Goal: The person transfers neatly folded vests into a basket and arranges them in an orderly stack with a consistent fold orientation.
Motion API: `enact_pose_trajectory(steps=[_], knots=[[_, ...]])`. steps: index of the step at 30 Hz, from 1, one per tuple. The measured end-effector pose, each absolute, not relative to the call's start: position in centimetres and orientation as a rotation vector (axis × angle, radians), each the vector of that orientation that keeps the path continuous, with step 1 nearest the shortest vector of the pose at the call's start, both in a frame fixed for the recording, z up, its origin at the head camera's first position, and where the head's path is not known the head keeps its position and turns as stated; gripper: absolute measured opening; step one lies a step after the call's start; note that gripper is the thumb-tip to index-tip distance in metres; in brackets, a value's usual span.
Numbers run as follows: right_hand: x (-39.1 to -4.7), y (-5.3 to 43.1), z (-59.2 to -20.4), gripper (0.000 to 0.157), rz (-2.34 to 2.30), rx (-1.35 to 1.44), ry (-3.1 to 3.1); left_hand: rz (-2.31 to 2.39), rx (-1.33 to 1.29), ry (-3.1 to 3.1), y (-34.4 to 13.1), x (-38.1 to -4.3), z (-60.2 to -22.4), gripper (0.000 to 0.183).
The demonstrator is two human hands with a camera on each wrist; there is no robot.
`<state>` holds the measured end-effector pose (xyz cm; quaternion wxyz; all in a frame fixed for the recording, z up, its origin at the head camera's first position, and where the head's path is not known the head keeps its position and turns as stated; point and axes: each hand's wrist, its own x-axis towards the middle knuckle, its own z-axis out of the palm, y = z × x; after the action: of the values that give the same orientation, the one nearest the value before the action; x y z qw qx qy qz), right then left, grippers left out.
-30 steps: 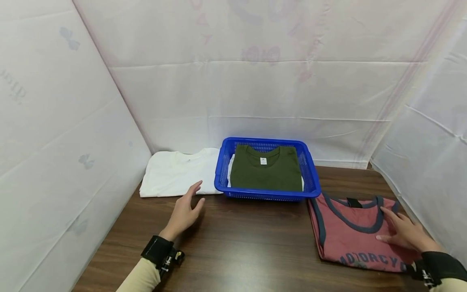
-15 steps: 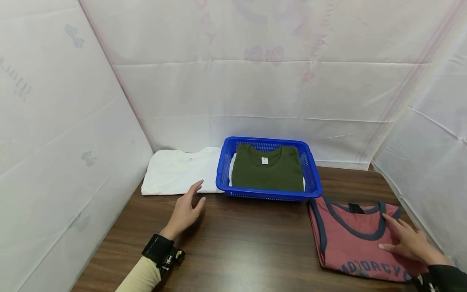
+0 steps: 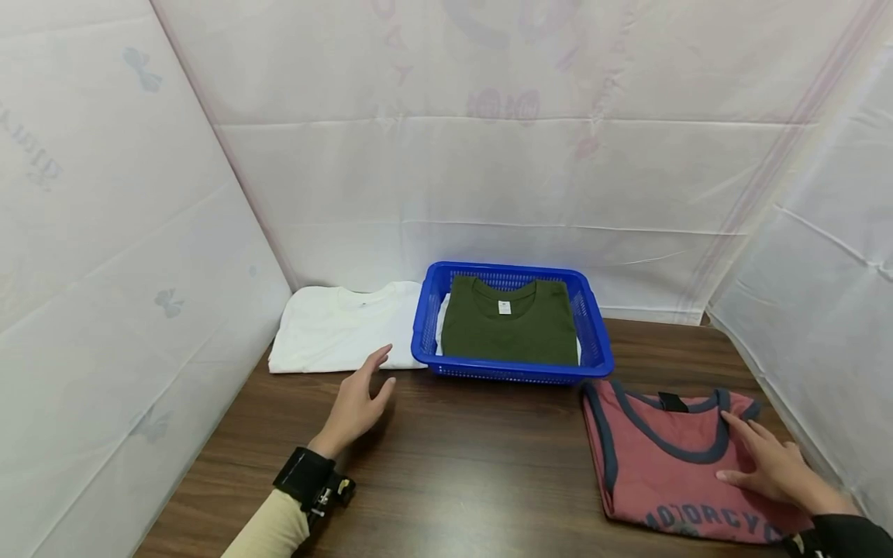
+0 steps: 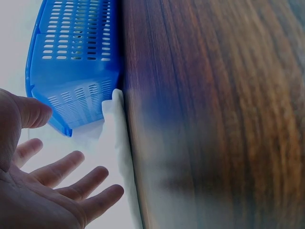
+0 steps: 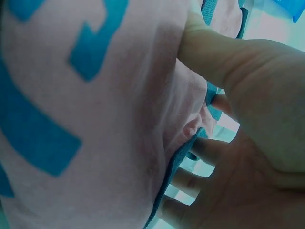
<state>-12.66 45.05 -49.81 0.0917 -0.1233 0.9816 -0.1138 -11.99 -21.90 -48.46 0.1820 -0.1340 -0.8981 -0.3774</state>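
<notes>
A folded red T-shirt [image 3: 670, 480] with dark blue-grey trim and lettering lies at the right of the table. My right hand [image 3: 770, 465] rests at its right side, index finger by the collar and thumb spread on the cloth. In the right wrist view the shirt's trimmed edge [image 5: 174, 164] hides some fingertips. My left hand [image 3: 354, 404] hovers with relaxed, spread fingers over the table, near the front edge of a folded white T-shirt [image 3: 335, 329], and holds nothing. A blue plastic basket [image 3: 512, 370] stands between the shirts, with a folded olive green T-shirt [image 3: 509, 329] on top of something white inside.
The brown wooden table [image 3: 474, 465] is enclosed by a white sheet [image 3: 502, 170] at the back and both sides. The white shirt lies against the basket's left side. The red shirt's back left corner sits close to the basket's front right corner.
The red T-shirt first shifted toward me, then slightly left, and my right hand moved along with it. My left hand has stayed almost still.
</notes>
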Motion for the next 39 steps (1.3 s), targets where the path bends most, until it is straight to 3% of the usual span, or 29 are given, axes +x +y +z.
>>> enact_pose_trajectory(steps=[39], knots=[[-9.9, 36.1, -48.9, 0.088, -0.494, -0.584, 2.954, -1.039, -0.403, -2.532, -21.5, -11.7, -49.0, 0.058]])
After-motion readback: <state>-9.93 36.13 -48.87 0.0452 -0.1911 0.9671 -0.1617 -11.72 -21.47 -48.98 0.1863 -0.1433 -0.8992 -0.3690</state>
